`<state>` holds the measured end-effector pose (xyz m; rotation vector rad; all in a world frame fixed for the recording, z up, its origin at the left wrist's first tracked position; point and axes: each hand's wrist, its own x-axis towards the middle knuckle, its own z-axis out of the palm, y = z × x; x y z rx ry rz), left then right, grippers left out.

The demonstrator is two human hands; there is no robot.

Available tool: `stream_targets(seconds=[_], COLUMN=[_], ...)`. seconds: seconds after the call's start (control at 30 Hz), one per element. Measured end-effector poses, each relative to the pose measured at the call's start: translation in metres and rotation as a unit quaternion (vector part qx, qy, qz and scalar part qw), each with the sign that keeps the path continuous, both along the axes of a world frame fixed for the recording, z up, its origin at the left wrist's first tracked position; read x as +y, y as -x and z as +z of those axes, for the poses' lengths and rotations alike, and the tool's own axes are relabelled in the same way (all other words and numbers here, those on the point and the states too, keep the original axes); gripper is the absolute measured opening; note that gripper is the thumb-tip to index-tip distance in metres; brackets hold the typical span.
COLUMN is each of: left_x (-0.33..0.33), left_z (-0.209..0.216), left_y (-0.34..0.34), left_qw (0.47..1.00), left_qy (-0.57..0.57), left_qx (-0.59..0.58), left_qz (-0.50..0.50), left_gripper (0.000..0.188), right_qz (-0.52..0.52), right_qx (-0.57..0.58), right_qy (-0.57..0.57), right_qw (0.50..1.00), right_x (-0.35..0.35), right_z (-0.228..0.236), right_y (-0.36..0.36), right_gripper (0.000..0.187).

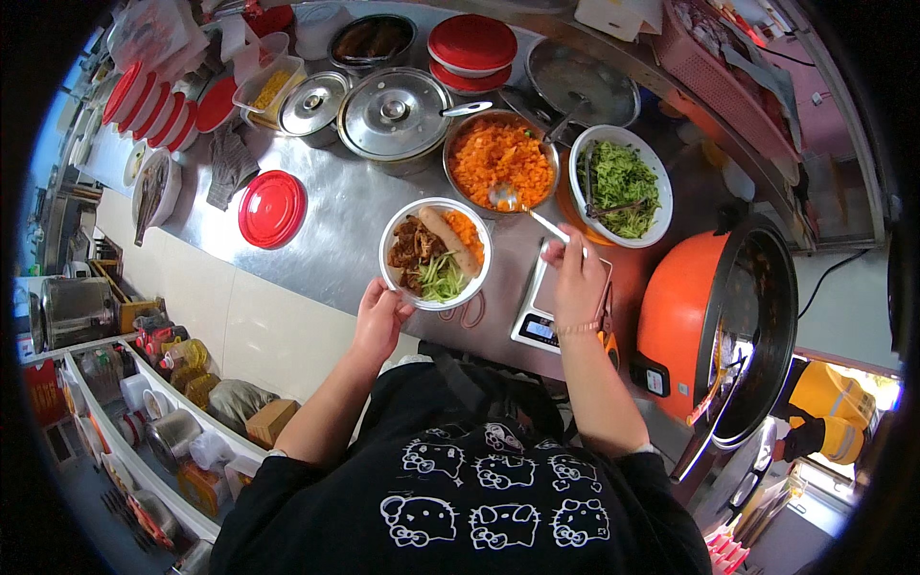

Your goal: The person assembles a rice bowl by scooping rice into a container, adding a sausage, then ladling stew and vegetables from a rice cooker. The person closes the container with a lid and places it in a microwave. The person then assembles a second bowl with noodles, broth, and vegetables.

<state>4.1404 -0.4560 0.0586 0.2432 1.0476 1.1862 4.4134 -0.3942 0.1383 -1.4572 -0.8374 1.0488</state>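
My left hand (383,309) grips the near left rim of a round white bowl (391,233). Inside it lie browned meat pieces (414,251), a pale sausage (450,241), shredded cucumber (441,280) and some diced carrot (464,228). My right hand (577,280) is closed around the white handle of a spoon (548,224). The spoon's metal head is at the near edge of a metal pan (467,195) full of diced carrot (503,158). Below my right hand sits a kitchen scale (539,305), partly covered by the hand and wrist.
A white bowl of shredded cucumber (623,187) with tongs stands right of the pan. An orange round cooker (676,307) is at the right. Lidded pots (395,110), a red lid (272,208) and stacked red-lidded bowls (144,105) lie to the left. A person in yellow (839,412) appears far right.
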Motion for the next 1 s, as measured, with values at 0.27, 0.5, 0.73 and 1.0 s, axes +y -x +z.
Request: stream_targets(seconds=[0.27,0.5,0.73,1.0], left_x=[-0.011,-0.016,-0.018,-0.02], left_z=[-0.009,-0.011,-0.01,0.0], left_y=[0.002,0.007,-0.003,-0.031], left_qw=[1.0,1.0,0.999,0.993], left_qy=[0.014,-0.007,0.001,0.005], left_qx=[0.005,0.004,0.002,0.018], left_qz=[-0.005,-0.028,-0.048,-0.113], left_gripper=[0.009,0.009,0.007,0.008], right_qz=[0.033,-0.048,0.034,-0.06], right_qx=[-0.048,-0.524,-0.633,-0.517], right_qy=[0.173,0.101,0.245,0.109], right_qw=[0.983,0.844,0.733,0.847], right_x=[0.063,0.058,0.082,0.073], right_z=[-0.039,-0.024,-0.032,-0.031], right_y=[0.005,-0.112,-0.154,-0.179], right_gripper=[0.054,0.037,0.044,0.019])
